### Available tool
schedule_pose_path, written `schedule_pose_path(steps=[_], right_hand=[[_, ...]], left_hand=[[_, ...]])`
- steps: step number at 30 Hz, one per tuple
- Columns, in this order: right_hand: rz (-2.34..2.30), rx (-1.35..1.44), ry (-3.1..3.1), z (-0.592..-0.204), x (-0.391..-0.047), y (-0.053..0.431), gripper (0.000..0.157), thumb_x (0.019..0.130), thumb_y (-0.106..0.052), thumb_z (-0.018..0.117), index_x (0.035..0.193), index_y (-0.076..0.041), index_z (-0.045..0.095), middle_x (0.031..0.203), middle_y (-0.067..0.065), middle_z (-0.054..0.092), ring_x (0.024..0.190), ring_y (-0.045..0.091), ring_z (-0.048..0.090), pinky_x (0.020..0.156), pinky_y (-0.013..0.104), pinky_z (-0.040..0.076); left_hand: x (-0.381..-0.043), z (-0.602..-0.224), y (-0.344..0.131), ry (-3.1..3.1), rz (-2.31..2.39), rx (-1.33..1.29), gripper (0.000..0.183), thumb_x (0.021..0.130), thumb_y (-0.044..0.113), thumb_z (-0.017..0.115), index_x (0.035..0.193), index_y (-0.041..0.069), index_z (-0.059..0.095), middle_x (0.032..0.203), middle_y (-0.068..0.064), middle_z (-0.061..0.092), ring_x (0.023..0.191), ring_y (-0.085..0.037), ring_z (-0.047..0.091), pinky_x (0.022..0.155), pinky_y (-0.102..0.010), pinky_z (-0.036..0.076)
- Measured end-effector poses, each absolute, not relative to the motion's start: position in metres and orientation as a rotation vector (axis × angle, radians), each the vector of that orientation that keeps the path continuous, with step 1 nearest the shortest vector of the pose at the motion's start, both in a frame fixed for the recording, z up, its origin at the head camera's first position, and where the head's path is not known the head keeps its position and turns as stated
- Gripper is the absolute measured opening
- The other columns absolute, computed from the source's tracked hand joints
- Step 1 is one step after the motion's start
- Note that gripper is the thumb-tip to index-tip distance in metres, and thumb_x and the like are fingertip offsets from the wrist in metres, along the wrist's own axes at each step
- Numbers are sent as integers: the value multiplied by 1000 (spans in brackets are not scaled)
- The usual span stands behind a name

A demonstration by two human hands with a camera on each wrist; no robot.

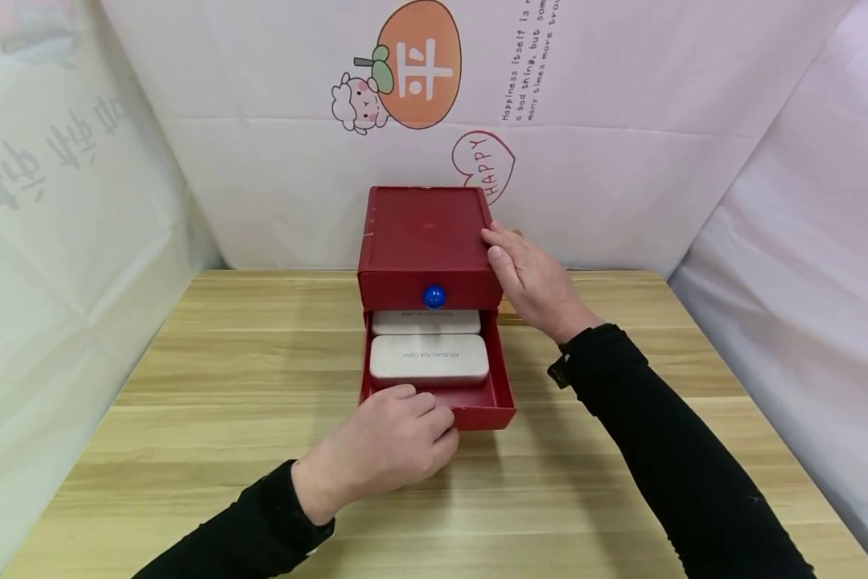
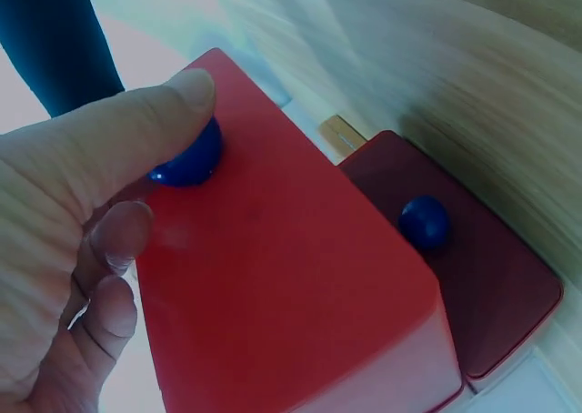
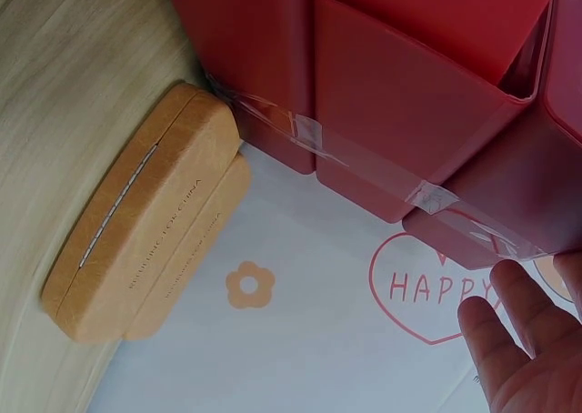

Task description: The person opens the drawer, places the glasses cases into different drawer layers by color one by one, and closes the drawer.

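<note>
A red drawer box (image 1: pixel 428 233) stands on the table with one drawer (image 1: pixel 484 417) pulled out. In that drawer lie two white cases, a front case (image 1: pixel 429 359) with small printing and a rear case (image 1: pixel 426 322) partly under the upper section. My left hand (image 1: pixel 386 442) is at the drawer's front; in the left wrist view, its thumb and fingers pinch the blue knob (image 2: pixel 191 163). My right hand (image 1: pixel 535 281) rests against the box's upper right edge with its fingers extended. The upper drawer's blue knob (image 1: pixel 434 297) shows above the opening.
Beside the box, on its right, two tan cases (image 3: pixel 145 222) lie together on the wooden table (image 1: pixel 260 386). Clear tape (image 3: pixel 364 163) runs across the stacked sections. A printed white cloth (image 1: pixel 274 161) hangs close behind the box. Another blue knob (image 2: pixel 425 222) marks the lower drawer.
</note>
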State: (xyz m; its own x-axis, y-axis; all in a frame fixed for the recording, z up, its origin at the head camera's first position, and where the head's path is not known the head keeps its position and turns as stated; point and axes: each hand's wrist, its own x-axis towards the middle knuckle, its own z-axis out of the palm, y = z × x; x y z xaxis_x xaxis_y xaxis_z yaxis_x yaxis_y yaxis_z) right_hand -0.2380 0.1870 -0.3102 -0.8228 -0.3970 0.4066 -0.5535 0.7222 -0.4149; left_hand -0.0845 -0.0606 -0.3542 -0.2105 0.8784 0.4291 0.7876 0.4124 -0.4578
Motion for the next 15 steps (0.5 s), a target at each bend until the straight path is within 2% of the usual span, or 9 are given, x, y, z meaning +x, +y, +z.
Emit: schedule_pose_path(steps=[15], right_hand=[[773, 752, -2633, -310, -237, 187, 60, 102, -52, 26, 152, -21, 39, 159, -1, 31, 145, 15, 24, 117, 45, 26]], left_hand=[[-84, -357, -61, -2038, 211, -1363, 21, 94, 33, 60, 98, 19, 74, 94, 3, 72, 84, -13, 65, 73, -25, 54]])
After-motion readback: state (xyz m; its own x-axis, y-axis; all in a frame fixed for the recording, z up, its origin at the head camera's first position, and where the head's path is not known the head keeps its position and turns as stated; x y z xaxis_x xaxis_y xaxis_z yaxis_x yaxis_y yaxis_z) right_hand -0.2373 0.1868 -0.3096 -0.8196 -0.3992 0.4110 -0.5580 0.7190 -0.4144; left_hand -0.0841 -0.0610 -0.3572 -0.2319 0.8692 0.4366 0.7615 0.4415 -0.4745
